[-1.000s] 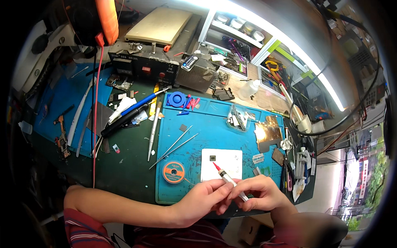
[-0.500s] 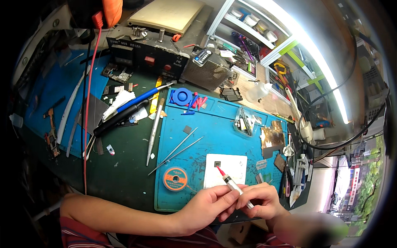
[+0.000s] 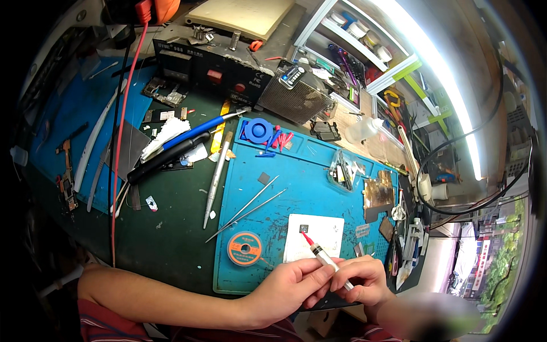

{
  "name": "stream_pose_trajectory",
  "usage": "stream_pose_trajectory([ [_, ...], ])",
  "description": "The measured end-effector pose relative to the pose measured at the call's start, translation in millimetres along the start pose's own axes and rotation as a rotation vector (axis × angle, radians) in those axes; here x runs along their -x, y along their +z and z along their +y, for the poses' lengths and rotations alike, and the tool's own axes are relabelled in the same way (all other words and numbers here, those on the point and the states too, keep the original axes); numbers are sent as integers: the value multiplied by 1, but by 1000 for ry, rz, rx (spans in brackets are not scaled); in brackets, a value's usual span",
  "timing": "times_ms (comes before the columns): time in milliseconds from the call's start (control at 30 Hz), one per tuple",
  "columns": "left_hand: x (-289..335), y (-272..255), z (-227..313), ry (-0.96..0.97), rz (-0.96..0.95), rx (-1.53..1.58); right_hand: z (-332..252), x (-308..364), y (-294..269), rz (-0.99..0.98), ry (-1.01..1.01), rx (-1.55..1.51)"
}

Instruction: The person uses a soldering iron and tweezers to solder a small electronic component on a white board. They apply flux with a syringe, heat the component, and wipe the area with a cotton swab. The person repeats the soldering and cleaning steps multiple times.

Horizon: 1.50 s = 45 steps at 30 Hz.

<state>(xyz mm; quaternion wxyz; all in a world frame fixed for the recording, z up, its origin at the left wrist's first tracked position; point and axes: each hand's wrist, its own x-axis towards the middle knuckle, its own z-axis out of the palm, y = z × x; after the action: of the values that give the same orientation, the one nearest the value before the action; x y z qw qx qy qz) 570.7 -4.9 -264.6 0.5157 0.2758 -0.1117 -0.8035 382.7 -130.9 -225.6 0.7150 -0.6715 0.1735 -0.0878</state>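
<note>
One syringe is pinched by the left hand, the right hand curled around its rear.

Clock directions read from syringe: barrel smooth, semi-clear plastic, slight gloss. 11 o'clock: white square, matt, material uncertain. 10: tweezers, smooth bare metal. 9: spool, glossy plastic look. 1: copper-coloured sheet, shiny metal, blotched. 12: mat, rubbery, scuffed. 8: sleeve, matt cloth.
</note>
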Motion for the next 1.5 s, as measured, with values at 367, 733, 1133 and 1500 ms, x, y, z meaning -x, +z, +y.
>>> stream_pose_trajectory([
  [367,0,0,-1,6,2,-4,0,2,-1,6,17,-3],
  [733,-1,0,1,8,-13,-31,-4,2,2,40,21,-5],
  [1133,-4,1,2,-18,-7,-43,-3,4,4,84,10,-45],
  [1500,-3,3,6,3,-1,-24,3,1,4,88,-39,-42],
])
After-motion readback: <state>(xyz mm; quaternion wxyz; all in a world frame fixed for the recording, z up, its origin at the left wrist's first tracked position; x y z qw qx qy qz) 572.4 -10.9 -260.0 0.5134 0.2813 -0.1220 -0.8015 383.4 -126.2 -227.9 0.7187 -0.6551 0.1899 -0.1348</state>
